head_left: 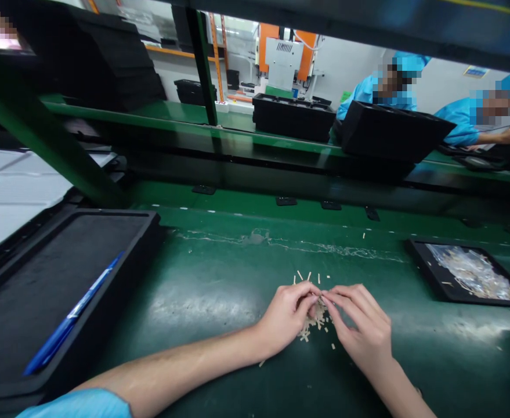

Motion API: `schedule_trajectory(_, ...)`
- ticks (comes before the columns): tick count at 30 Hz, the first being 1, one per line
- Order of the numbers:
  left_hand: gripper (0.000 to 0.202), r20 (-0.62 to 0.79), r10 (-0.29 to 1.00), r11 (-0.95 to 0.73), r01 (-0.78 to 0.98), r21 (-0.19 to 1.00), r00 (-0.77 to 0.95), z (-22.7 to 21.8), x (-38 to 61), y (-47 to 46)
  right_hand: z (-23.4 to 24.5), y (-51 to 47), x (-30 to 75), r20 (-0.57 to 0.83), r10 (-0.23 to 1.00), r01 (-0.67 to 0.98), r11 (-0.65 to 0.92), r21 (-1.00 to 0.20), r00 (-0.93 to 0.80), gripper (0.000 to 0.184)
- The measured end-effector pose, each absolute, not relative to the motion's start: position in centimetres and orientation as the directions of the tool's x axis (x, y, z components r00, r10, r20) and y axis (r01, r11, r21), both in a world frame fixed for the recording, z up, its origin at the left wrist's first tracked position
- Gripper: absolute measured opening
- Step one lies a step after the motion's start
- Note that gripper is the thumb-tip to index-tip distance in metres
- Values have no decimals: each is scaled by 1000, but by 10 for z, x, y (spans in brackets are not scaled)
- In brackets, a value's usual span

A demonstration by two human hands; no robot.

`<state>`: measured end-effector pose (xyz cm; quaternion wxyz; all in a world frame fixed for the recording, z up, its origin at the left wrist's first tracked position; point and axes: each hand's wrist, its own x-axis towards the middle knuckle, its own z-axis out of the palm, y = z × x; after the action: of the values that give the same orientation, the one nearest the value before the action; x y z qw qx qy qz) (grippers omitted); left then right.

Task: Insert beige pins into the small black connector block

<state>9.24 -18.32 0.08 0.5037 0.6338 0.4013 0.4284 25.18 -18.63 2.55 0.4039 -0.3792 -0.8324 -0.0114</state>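
A small heap of thin beige sticks [316, 320] lies on the green work surface [220, 290], with a few loose ones scattered around it. My left hand [287, 316] and my right hand [359, 328] meet just above the heap. Both have their fingertips pinched together on small beige pieces from it. The fingers hide most of what they pinch.
A black foam tray [2, 325] with a blue pen [74, 310] sits at the left. A black tray of pale scrap [472, 273] lies at the right. Black bins [293, 116] stand on the far shelf. Two people in blue work behind it.
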Motion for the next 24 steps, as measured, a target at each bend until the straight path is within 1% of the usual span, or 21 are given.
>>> schedule_trajectory(2, 21, 245, 914, -324, 217, 921, 323, -2, 91, -182, 26, -187, 250, 679, 614, 665, 706, -245, -402, 18)
schedule_trajectory(4, 22, 327, 876, -438, 305, 846, 354, -4, 89, -182, 26, -187, 249, 676, 617, 677, 698, -234, -402, 17)
schedule_trajectory(6, 22, 367, 853, -494, 344, 799, 372, -6, 89, -181, 26, -188, 248, 669, 632, 679, 689, -253, -392, 16)
schedule_trajectory(8, 22, 372, 850, -497, 336, 800, 372, -5, 89, -181, 26, -189, 247, 663, 646, 674, 684, -280, -380, 15)
schedule_trajectory(10, 21, 347, 866, -458, 293, 839, 360, -2, 89, -181, 26, -189, 246, 662, 655, 665, 680, -307, -364, 15)
schedule_trajectory(12, 19, 294, 893, -384, 236, 893, 341, 2, 90, -182, 27, -190, 246, 662, 666, 656, 675, -339, -343, 13)
schedule_trajectory(15, 16, 171, 931, -216, 112, 970, 322, 8, 91, -183, 28, -188, 247, 651, 698, 647, 649, -399, -299, 10)
schedule_trajectory(17, 16, 85, 943, -91, 3, 996, 321, 10, 93, -183, 27, -185, 250, 651, 718, 668, 613, -422, -248, 9)
schedule_trajectory(19, 17, 12, 949, 20, -98, 995, 315, 9, 94, -183, 26, -182, 255, 663, 722, 713, 569, -410, -195, 7)
schedule_trajectory(21, 16, -37, 952, 93, -171, 981, 304, 6, 96, -181, 23, -178, 260, 682, 711, 760, 536, -368, -171, 7)
schedule_trajectory(24, 15, -56, 954, 125, -222, 967, 294, 0, 97, -177, 21, -177, 263, 695, 681, 795, 543, -269, -230, 13)
